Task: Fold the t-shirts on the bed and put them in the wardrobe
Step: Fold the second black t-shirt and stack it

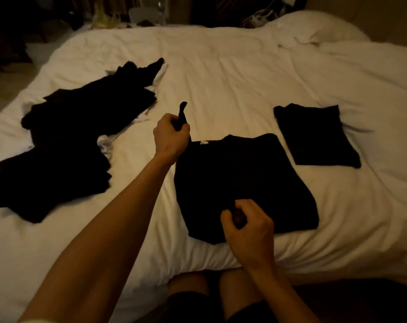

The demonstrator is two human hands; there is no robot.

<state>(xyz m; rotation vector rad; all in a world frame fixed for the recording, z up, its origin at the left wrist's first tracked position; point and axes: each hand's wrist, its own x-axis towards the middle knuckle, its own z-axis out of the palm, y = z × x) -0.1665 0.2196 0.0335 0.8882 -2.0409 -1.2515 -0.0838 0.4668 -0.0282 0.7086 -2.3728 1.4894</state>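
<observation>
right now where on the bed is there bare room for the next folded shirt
Bare duvet runs beyond the folded t-shirt up to the pillow, and right of it. The near-left corner below the unfolded pile is bare too. Crowded: that pile's side, and the middle t-shirt gripped by left hand and right hand.

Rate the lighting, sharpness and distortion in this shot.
Head view: dim, warm light; the black t-shirt is a flat silhouette, folds unreadable; the white bed looks soft yet shows creases; the wide-angle lens curves its edges; beyond it, nearly black.
</observation>
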